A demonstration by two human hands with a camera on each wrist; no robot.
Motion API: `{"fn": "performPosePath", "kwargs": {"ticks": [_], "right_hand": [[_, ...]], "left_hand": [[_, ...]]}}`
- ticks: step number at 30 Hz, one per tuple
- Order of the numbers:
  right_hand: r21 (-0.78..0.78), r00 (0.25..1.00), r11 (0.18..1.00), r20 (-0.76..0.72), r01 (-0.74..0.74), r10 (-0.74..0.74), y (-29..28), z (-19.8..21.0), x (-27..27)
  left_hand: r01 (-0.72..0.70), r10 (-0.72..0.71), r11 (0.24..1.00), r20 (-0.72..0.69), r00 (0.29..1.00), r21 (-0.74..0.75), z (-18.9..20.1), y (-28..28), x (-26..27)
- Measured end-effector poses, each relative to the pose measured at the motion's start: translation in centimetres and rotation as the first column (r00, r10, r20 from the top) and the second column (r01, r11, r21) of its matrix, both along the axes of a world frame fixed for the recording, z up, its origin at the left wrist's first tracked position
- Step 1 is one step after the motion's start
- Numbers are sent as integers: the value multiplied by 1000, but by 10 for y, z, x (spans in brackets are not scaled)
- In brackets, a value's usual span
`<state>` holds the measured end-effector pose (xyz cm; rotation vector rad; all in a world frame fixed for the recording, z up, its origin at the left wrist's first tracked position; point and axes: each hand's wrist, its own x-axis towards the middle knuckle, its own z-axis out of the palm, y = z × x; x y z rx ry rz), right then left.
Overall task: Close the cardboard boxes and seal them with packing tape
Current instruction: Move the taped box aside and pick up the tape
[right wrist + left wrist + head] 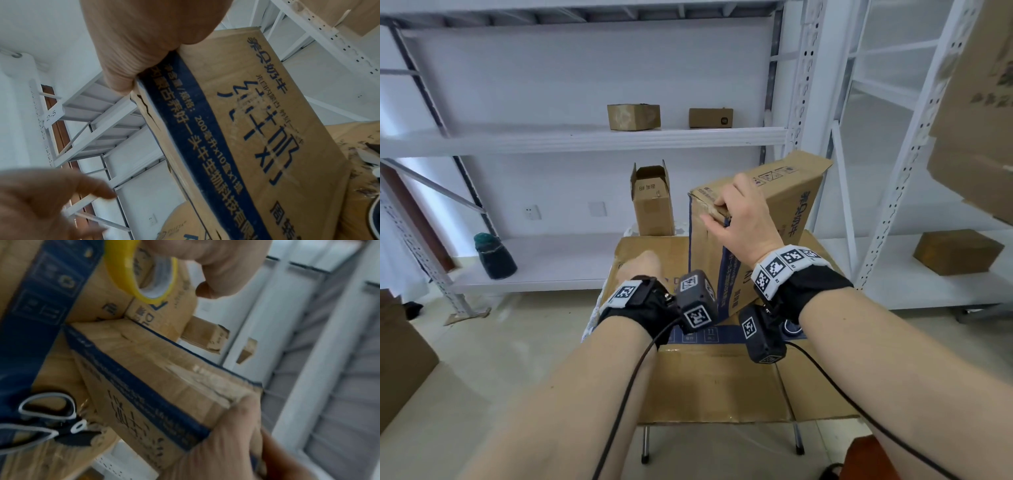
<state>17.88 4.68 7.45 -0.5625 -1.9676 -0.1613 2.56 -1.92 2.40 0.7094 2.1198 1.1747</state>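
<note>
A brown cardboard box (784, 205) with blue stripes and print stands tilted on end on the work surface, its flaps closed. My right hand (736, 212) grips its upper near corner, fingers curled over the top edge; the same box (236, 129) fills the right wrist view. My left hand (643, 267) hovers just left of the box, above the surface. In the left wrist view its fingers (216, 264) hold a yellow roll of packing tape (141, 272) next to the box (164, 369). The roll is hidden behind the hand in the head view.
Flattened cardboard (722, 383) covers a small folding table. Scissors (47, 410) lie on it by the box's foot. A small open box (652, 202) stands at its far end. White shelving holds two small boxes (633, 116), a dark jar (494, 257) and another box (957, 251).
</note>
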Motion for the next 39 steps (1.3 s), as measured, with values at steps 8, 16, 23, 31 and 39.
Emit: {"fn": "performPosePath", "kwargs": {"ticks": [8, 16, 23, 31, 39], "right_hand": [[-127, 991, 985, -87, -116, 106, -8, 3, 18], [-609, 872, 781, -299, 137, -386, 9, -14, 57], [-727, 758, 426, -639, -539, -130, 9, -9, 50], [-687, 800, 454, -590, -568, 109, -4, -15, 45], [-724, 812, 425, -582, -544, 48, -16, -55, 45]], "left_hand": [[188, -206, 849, -19, 978, 494, 83, 11, 46], [318, -399, 860, 139, 906, 400, 92, 11, 61], [371, -484, 802, 144, 863, 468, 98, 3, 74], [300, -421, 769, 95, 902, 564, 72, 0, 63], [233, -351, 772, 91, 932, 591, 13, 0, 63]]}}
